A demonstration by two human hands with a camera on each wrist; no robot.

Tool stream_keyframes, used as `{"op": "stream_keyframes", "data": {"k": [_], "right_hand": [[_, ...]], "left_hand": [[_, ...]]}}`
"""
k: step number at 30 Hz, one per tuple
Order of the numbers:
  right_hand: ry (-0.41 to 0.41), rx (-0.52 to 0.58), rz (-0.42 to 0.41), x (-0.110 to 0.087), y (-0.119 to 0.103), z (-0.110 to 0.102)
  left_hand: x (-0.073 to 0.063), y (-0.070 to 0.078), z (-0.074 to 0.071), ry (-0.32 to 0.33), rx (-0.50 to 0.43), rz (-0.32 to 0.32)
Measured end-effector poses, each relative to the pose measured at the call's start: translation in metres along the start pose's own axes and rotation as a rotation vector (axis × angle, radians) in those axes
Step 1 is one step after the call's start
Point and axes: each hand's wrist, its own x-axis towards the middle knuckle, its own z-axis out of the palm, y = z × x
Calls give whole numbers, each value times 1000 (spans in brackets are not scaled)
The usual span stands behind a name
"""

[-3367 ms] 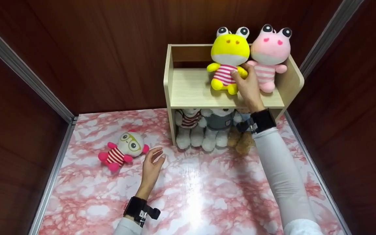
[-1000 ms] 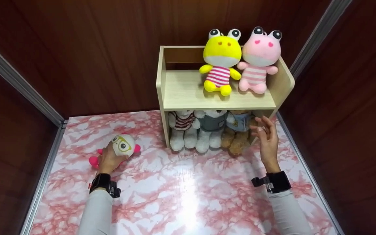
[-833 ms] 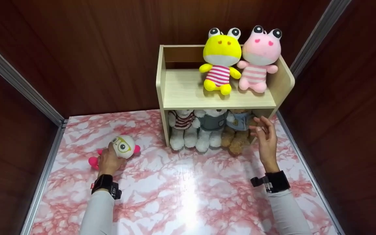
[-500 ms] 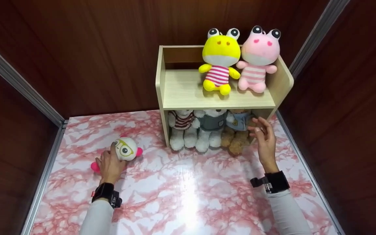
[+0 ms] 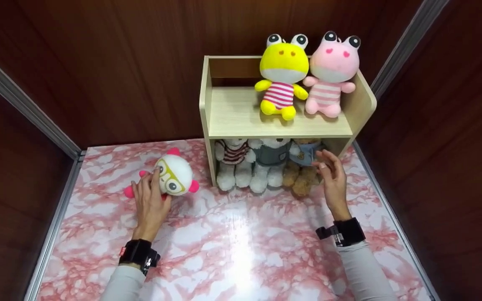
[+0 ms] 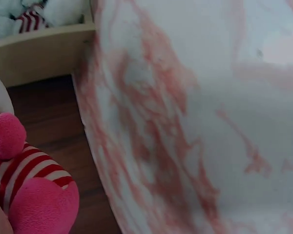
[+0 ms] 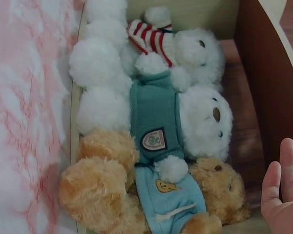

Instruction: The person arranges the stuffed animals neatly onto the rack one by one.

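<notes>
My left hand [image 5: 151, 205] grips a pink-and-white panda plush toy [image 5: 178, 173] by its body, with the fingers and thumb covering most of its striped shirt. Its white head with yellow glasses points toward the shelf. In the left wrist view the plush's pink foot [image 6: 44, 207] and striped belly fill the lower left corner. My right hand [image 5: 335, 184] hangs in front of the shelf's lower right side, fingers loosely bent and holding nothing. On the upper board of the wooden shelf [image 5: 230, 115] sit a yellow frog plush [image 5: 285, 62] and, beside it, a pink frog plush [image 5: 335, 62].
Below the board sit three teddy bears: a white one in a striped top [image 7: 158, 44], a white one in a green sweater [image 7: 156, 114] and a brown one in blue [image 7: 171, 195]. Dark wood panels [image 5: 140, 75] enclose the pink marbled surface [image 5: 207, 242].
My right hand has let go of the yellow frog plush and come down in front of the shelf. My left hand has taken hold of the panda plush and shifted it toward the shelf.
</notes>
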Motion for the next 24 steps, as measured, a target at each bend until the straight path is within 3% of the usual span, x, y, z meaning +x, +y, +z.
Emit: {"op": "stream_keyframes", "data": {"k": [8,14,24], "right_hand": [[-31,6,-3,-4,1,11],[-68,21,11,-10,-1,18],[-55,77,28,-25,11,35]], "left_hand": [[7,34,2,103,-53,134],[2,52,10,157,-96,198],[-14,72,30,140,-140,248]]}}
